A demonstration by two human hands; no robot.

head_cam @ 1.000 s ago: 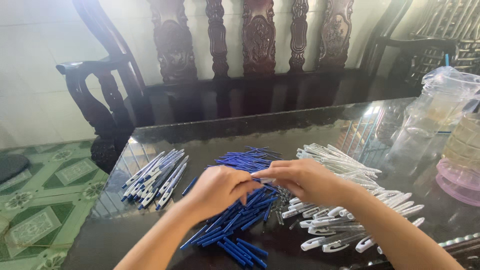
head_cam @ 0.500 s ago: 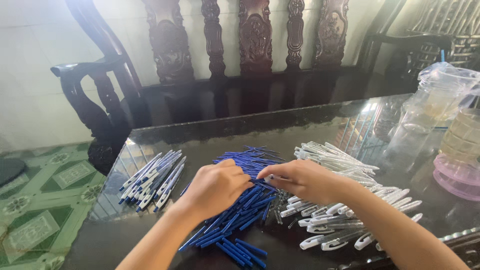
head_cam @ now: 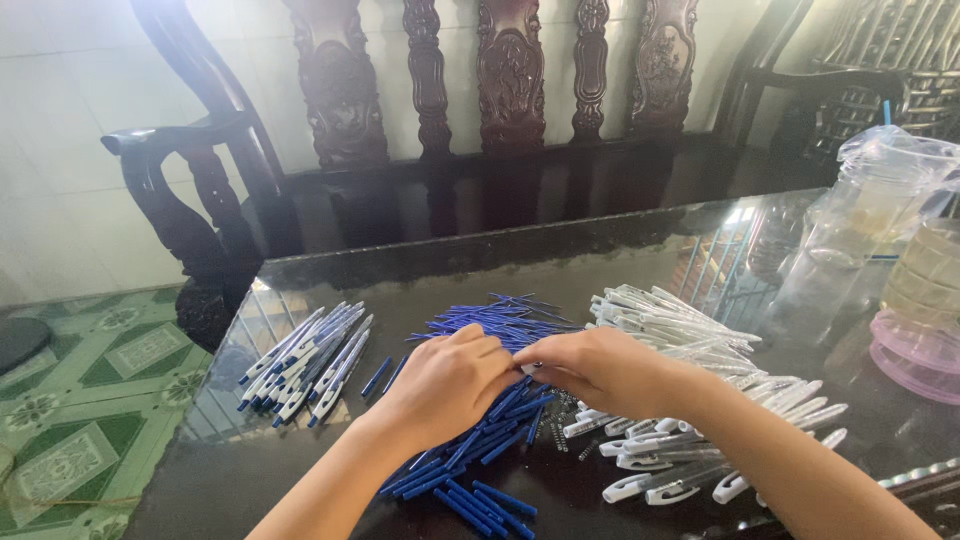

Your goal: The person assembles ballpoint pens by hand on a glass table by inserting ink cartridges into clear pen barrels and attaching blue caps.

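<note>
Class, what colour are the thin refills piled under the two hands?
Blue refills, shown clearly in the head view.

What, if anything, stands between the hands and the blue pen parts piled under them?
Nothing visible does. The left hand and right hand meet fingertip to fingertip right over the blue pile, resting on it. What the fingers pinch is hidden.

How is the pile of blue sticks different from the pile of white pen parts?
The blue refills are thin and dark blue; the white pen barrels are thicker and pale, some see-through. The blue refills lie in the middle under the left hand and right hand; the white pen barrels lie to the right. Both are loose heaps on the glass table.
</note>
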